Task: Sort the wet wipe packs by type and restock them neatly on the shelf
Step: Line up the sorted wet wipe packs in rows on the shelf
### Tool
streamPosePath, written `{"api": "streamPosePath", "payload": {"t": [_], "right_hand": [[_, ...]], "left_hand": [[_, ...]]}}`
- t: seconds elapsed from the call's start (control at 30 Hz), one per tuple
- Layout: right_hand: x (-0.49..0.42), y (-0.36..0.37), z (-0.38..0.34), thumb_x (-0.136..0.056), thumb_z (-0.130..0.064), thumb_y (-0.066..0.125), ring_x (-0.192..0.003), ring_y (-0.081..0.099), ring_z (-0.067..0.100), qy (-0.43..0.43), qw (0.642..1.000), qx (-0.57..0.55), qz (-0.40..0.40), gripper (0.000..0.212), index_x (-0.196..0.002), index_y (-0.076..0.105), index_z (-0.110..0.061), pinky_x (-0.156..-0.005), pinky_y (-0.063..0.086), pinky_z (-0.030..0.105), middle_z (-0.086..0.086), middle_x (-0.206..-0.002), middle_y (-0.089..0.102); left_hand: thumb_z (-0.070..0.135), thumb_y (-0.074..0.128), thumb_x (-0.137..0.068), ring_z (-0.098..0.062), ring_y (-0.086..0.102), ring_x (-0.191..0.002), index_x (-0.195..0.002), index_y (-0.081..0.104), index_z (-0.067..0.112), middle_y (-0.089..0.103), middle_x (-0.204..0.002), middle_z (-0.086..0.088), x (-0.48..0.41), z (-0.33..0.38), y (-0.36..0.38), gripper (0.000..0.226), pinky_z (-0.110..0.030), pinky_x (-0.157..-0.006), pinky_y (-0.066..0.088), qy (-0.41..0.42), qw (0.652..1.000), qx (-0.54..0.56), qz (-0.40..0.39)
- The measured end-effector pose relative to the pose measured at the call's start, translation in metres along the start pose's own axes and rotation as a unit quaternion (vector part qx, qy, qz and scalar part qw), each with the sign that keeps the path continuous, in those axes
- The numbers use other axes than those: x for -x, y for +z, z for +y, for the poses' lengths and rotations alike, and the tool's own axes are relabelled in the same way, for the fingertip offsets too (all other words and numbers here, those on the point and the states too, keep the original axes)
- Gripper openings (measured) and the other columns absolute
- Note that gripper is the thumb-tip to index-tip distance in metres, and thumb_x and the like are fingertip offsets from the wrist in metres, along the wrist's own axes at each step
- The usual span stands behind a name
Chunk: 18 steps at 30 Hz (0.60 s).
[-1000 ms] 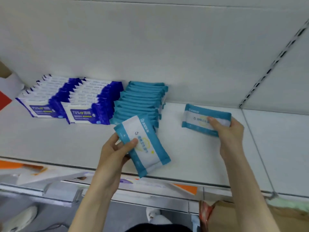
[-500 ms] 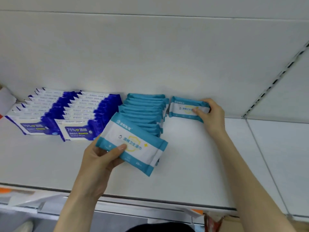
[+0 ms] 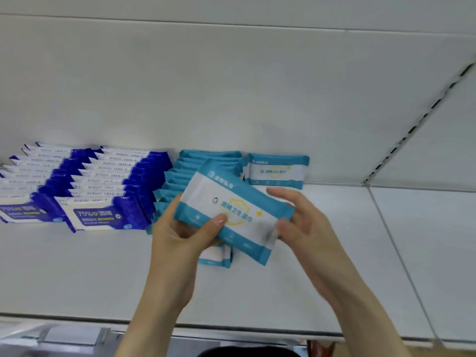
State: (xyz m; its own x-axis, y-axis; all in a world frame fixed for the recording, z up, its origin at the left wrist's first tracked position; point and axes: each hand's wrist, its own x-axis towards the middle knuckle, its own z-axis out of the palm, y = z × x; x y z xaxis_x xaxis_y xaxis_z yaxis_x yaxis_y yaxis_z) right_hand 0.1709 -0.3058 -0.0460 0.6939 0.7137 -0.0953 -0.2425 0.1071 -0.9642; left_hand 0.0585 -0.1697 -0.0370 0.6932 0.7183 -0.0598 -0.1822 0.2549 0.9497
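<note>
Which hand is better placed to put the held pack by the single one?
Right, probably: the right hand is at the held pack's right end, nearer the single pack; left hand grips it.

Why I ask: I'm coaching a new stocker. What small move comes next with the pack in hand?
Probably hand the teal pack to the right hand at its end, and stand it before the lone pack by the back wall: the left hand grips it, and that row holds one pack.

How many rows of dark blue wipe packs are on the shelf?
2. The left row sits at the far left, cut by the picture's edge; the right row stands beside it, next to the teal packs. More may lie out of view leftward.
</note>
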Motion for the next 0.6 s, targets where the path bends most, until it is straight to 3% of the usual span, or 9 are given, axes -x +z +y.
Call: {"api": "streamPosePath", "payload": {"t": [0.1,0.17,0.23,0.27,0.33,0.43,0.53,0.6], "right_hand": [[0.006,-0.006,0.007,-0.060,-0.013,0.076,-0.081,0.069,0.015,-0.021,0.997,0.007,0.080,0.034,-0.092,0.066,-0.008,-0.066,0.054,0.020,0.005,-0.091,0.074],[0.000,-0.020,0.006,-0.061,-0.008,0.075,-0.073,0.068,0.012,-0.043,0.992,0.028,0.114,0.028,-0.087,0.066,-0.005,-0.063,0.053,0.019,0.003,-0.082,0.074],[-0.011,-0.041,0.007,-0.065,0.000,0.075,-0.070,0.067,0.010,-0.068,0.984,0.059,0.156,0.023,-0.086,0.066,-0.006,-0.062,0.053,0.019,0.000,-0.078,0.073],[-0.018,-0.052,0.008,-0.069,0.003,0.074,-0.071,0.067,0.009,-0.080,0.977,0.090,0.177,0.022,-0.086,0.067,-0.009,-0.063,0.054,0.018,-0.003,-0.079,0.073],[-0.038,-0.077,0.015,-0.075,0.003,0.074,-0.073,0.066,0.006,-0.090,0.961,0.177,0.190,0.023,-0.085,0.067,-0.017,-0.062,0.052,0.016,-0.011,-0.080,0.072],[-0.073,-0.097,0.025,-0.079,-0.004,0.074,-0.067,0.060,0.001,-0.079,0.939,0.289,0.170,0.028,-0.082,0.064,-0.030,-0.057,0.049,0.016,-0.019,-0.077,0.069],[-0.099,-0.094,0.033,-0.080,-0.011,0.074,-0.060,0.051,0.003,-0.115,0.906,0.365,0.180,0.026,-0.086,0.060,-0.032,-0.057,0.043,0.017,-0.020,-0.084,0.064],[-0.112,-0.087,0.037,-0.079,-0.015,0.075,-0.071,0.048,0.009,-0.150,0.871,0.418,0.209,0.028,-0.095,0.056,-0.028,-0.066,0.041,0.024,-0.012,-0.092,0.060]], "left_hand": [[0.013,0.071,-0.067,-0.018,0.071,-0.086,-0.100,0.065,0.022,0.074,-0.093,0.001,-0.001,-0.004,0.019,0.034,-0.026,-0.067,0.058,0.034,0.996,-0.070,-0.041],[0.031,0.073,-0.078,-0.007,0.065,-0.097,-0.107,0.063,0.028,0.069,-0.102,0.011,-0.006,-0.005,0.016,0.031,-0.019,-0.080,0.053,0.130,0.960,-0.238,-0.072],[0.048,0.057,-0.086,0.001,0.053,-0.113,-0.123,0.057,0.027,0.059,-0.119,0.016,-0.020,-0.007,0.000,0.042,-0.011,-0.096,0.039,0.255,0.838,-0.475,-0.078],[0.053,0.048,-0.087,-0.002,0.047,-0.121,-0.129,0.054,0.026,0.055,-0.127,0.013,-0.027,-0.009,-0.008,0.051,-0.015,-0.102,0.033,0.277,0.778,-0.558,-0.081],[0.062,0.033,-0.090,-0.011,0.033,-0.138,-0.141,0.043,0.027,0.044,-0.145,0.005,-0.037,-0.012,-0.021,0.063,-0.030,-0.114,0.023,0.236,0.704,-0.663,-0.098],[0.070,0.011,-0.091,-0.013,0.012,-0.147,-0.149,0.026,0.033,0.022,-0.158,0.003,-0.043,-0.022,-0.029,0.071,-0.040,-0.119,0.009,0.164,0.650,-0.730,-0.129],[0.070,0.007,-0.092,-0.016,0.012,-0.147,-0.150,0.022,0.032,0.020,-0.158,0.002,-0.044,-0.029,-0.029,0.071,-0.041,-0.118,0.006,0.138,0.620,-0.758,-0.150],[0.071,0.006,-0.092,-0.016,0.010,-0.147,-0.151,0.019,0.032,0.018,-0.158,0.002,-0.045,-0.029,-0.029,0.071,-0.040,-0.117,0.004,0.134,0.617,-0.759,-0.155]]}}
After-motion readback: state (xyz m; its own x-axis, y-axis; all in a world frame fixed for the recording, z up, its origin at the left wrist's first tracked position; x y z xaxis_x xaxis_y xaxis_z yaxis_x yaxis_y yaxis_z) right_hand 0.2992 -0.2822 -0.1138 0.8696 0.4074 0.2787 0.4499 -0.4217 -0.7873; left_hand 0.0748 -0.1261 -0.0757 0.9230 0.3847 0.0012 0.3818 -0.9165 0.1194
